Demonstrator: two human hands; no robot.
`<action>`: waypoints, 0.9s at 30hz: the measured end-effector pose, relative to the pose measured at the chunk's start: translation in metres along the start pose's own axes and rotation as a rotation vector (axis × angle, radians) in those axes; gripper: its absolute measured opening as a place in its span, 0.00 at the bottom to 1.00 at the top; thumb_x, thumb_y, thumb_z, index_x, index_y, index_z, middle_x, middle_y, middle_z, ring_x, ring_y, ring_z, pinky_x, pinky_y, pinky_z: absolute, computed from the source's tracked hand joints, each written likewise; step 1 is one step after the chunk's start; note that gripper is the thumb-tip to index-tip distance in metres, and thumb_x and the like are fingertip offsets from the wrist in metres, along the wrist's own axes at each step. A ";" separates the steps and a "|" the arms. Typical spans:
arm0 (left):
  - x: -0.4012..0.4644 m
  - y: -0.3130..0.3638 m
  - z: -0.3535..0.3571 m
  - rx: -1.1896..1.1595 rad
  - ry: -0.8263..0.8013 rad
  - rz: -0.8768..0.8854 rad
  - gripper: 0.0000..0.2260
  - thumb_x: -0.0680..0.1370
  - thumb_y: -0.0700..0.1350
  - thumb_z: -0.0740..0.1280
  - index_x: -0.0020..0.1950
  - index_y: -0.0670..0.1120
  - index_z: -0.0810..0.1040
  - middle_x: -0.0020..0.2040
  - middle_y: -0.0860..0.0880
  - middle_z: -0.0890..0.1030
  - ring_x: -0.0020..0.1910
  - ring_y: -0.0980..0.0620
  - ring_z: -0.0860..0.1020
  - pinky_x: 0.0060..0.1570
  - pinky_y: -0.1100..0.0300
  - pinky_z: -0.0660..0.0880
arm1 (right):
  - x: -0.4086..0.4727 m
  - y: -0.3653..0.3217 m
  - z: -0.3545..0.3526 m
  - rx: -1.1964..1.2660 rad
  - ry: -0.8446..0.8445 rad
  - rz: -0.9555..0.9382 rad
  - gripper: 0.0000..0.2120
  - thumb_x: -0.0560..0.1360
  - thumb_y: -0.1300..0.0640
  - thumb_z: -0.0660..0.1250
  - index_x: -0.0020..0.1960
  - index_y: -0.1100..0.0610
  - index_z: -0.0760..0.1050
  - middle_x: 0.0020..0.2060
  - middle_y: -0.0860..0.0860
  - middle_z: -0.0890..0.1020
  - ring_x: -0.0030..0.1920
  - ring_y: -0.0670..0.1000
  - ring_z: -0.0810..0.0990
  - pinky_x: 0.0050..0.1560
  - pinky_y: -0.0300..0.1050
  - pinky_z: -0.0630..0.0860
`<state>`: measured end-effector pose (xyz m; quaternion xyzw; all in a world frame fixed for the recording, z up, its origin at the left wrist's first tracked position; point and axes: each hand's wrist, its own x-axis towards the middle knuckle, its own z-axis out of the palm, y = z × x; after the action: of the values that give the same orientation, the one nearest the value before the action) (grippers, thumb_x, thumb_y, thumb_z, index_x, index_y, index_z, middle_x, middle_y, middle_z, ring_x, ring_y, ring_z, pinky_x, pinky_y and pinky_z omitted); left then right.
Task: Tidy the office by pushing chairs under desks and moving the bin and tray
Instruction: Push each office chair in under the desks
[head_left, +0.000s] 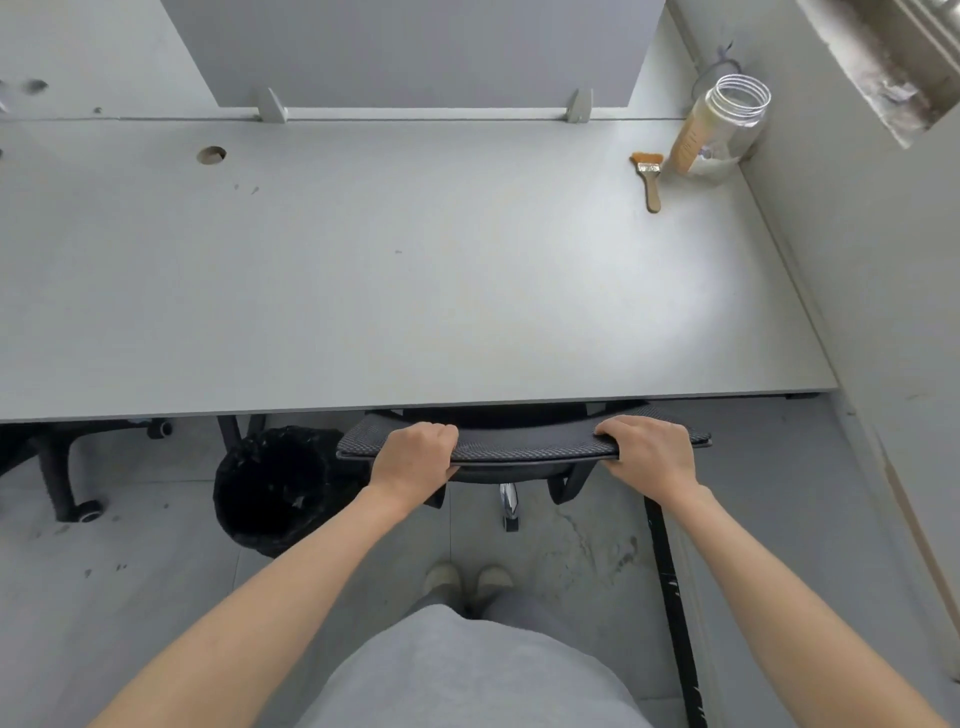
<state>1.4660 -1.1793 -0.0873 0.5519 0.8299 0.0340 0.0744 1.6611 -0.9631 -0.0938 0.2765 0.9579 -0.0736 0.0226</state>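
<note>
**Grey desk, chair tucked beneath it**

Grey desk (363, 270) fills most of the view. Under its near edge sits the black mesh chair (524, 444), only the top of the backrest showing. Left of the chair, a black bin (270, 488) stands on the floor, half under the desk. The left hand (413, 460) and right hand (649, 454) each curl tight over the backrest top. A clear jar (722, 127) and a small brush (649, 176) lie at the desk's far right corner.

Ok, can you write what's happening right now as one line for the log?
step: chair push | left hand + right hand: gripping chair backrest top | seat: under desk | bin: left of chair, not moved
</note>
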 end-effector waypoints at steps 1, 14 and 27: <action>0.000 0.001 0.001 -0.006 0.012 -0.016 0.19 0.51 0.44 0.81 0.30 0.44 0.73 0.23 0.51 0.74 0.22 0.51 0.73 0.20 0.64 0.63 | 0.001 0.000 -0.002 -0.001 -0.015 0.005 0.10 0.68 0.53 0.70 0.50 0.50 0.81 0.46 0.45 0.84 0.48 0.52 0.82 0.39 0.42 0.72; -0.013 0.009 -0.014 -0.139 -0.163 -0.095 0.14 0.76 0.48 0.62 0.61 0.44 0.72 0.58 0.47 0.78 0.57 0.49 0.74 0.55 0.57 0.69 | -0.013 0.002 -0.014 0.083 -0.126 -0.144 0.15 0.72 0.52 0.65 0.58 0.50 0.76 0.53 0.45 0.82 0.54 0.50 0.79 0.46 0.42 0.71; -0.196 0.026 0.006 -1.239 0.584 -0.991 0.10 0.78 0.38 0.61 0.58 0.46 0.74 0.48 0.53 0.81 0.45 0.63 0.80 0.48 0.69 0.74 | -0.051 -0.130 -0.006 0.744 -0.047 -0.294 0.13 0.75 0.66 0.64 0.56 0.56 0.78 0.50 0.42 0.79 0.48 0.42 0.78 0.47 0.39 0.76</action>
<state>1.5648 -1.3501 -0.0730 -0.0476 0.7931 0.5877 0.1525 1.6351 -1.0974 -0.0673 0.1243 0.8944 -0.4243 -0.0681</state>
